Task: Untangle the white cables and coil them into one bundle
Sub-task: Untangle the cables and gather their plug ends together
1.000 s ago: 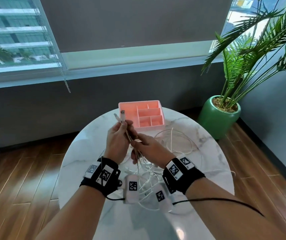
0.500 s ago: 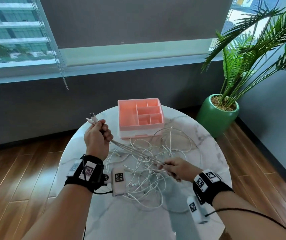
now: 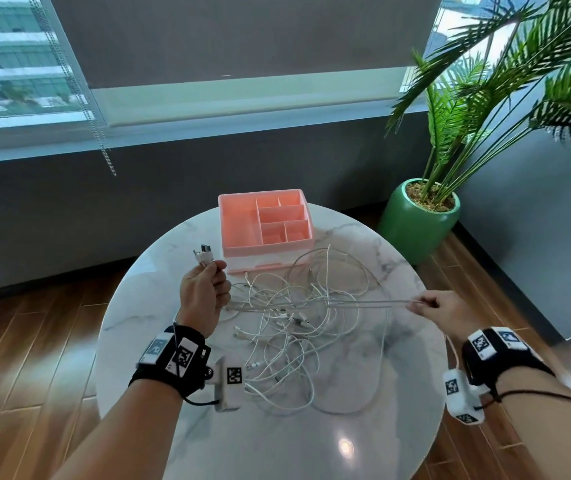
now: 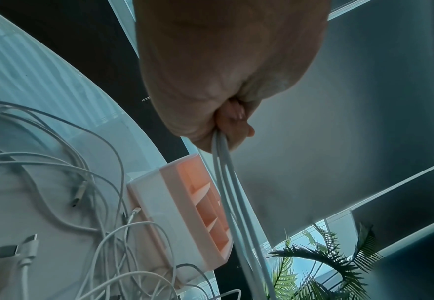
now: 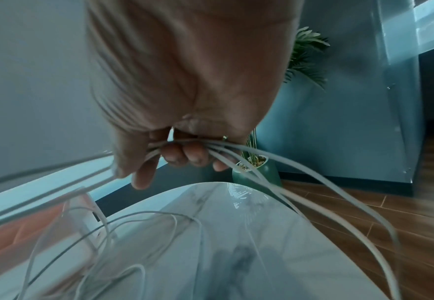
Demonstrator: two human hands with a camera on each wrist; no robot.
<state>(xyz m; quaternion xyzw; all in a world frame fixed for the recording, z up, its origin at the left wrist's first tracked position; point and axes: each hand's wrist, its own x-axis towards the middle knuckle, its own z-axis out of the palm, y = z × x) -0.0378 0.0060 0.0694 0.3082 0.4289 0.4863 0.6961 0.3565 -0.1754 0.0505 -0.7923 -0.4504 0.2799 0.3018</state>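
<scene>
Gripping a bunch of cables (image 3: 356, 303) at both ends: left hand (image 3: 202, 292) fisted round them near the plugs (image 3: 204, 256), which stuck up past the knuckles; right hand (image 3: 439, 311) pinching the same strands between thumb and curled fingers (image 5: 185, 154) out over the right edge of the table (image 3: 311, 445). Seen from the left wrist, closed tight, with several strands running out from under the fist (image 4: 226, 71). Seen from the right wrist, about four strands fed through the grip, some trailing off past the table edge.

Stretched nearly level between the hands, above the tabletop. Left underneath, nearer in: a loose tangle (image 3: 287, 344) of more white cable, loops crossing one another, several plug ends lying among them, one wide loop reaching toward the near right. Not yet coiled. Crossed by the taut run, so that the strands below could not be told apart there.

Strapped on both wrists: black bands with printed markers and small white camera blocks, the left one hanging over the tangle's near-left edge.

Farther back, just beyond the tangle: a pink tray (image 3: 235, 223) with dividers, on the far side of the table, a few loops lying against its front wall. Beyond and to the right, on the wood floor: a green pot (image 3: 415, 230) with a palm (image 3: 505, 74). Behind all, a grey wall and a window with the blind half down.
</scene>
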